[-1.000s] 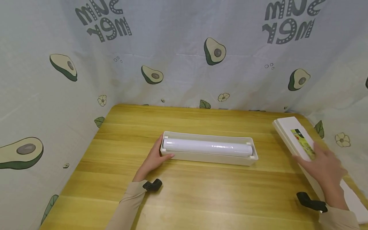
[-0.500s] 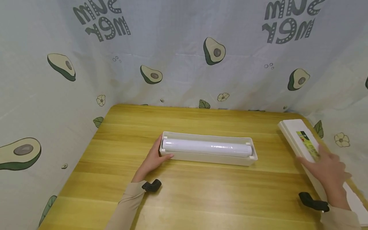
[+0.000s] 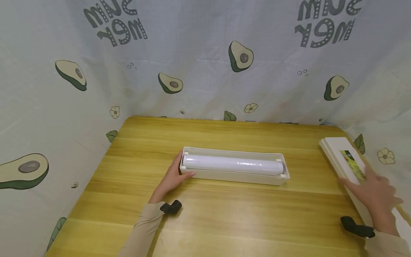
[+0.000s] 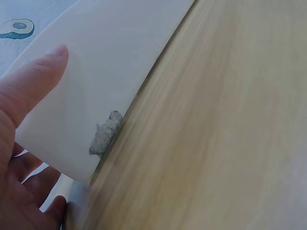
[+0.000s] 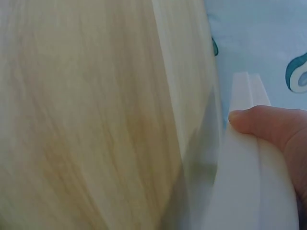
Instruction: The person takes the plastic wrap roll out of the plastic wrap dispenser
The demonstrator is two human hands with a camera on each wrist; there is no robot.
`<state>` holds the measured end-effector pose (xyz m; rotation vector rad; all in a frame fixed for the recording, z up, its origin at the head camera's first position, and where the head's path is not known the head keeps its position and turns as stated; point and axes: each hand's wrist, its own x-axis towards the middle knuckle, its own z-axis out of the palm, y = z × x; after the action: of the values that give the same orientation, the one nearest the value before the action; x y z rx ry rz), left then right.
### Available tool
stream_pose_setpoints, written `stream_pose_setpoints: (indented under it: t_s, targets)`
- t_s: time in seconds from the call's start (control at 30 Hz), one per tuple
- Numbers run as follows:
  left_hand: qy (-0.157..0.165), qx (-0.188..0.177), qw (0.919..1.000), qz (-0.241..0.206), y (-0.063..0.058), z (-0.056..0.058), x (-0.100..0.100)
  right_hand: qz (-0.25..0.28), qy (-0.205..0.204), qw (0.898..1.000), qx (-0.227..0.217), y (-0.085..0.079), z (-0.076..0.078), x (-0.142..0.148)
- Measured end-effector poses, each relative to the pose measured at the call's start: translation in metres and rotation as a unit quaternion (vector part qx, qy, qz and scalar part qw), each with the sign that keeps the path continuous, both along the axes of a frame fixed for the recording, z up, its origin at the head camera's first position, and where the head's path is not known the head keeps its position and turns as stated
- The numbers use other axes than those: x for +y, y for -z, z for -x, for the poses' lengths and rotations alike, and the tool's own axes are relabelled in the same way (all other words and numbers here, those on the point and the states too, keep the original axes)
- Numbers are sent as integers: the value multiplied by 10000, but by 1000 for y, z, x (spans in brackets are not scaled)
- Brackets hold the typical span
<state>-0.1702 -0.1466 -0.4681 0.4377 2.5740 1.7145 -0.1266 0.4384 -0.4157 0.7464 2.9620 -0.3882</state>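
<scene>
A long white open box lies in the middle of the table with a shiny roll of plastic film inside. My left hand grips the box's left end, thumb on the front wall and the other fingers around the end. The left wrist view shows a grey patch low on that wall. At the right, my right hand holds a long white lid with a yellow-green label on top. Its thumb presses the lid's side; the far fingers are partly hidden.
The wooden table ends at a white curtain printed with avocados, which hangs behind it and along both sides. The lid reaches over near the table's right edge. A black wrist camera sits on the right sleeve, another black camera on the left.
My right hand has moved the lid to the right and slightly nearer, toward the table's right edge. The left hand and the box stay where they were.
</scene>
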Motion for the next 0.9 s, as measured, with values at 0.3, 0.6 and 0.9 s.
stream_pose_setpoints:
  t_s: [0.3, 0.6, 0.9]
  targets:
    - [-36, -78, 10000, -4, 0, -2, 1, -130, 149, 9995, -249, 3, -4, 11]
    - [-65, -35, 10000, 57, 0, -1, 1, -365, 158, 9984, -410, 8, -8, 19]
    - [-73, -53, 9999, 74, 0, -1, 1, -473, 136, 9981, -374, 16, -10, 26]
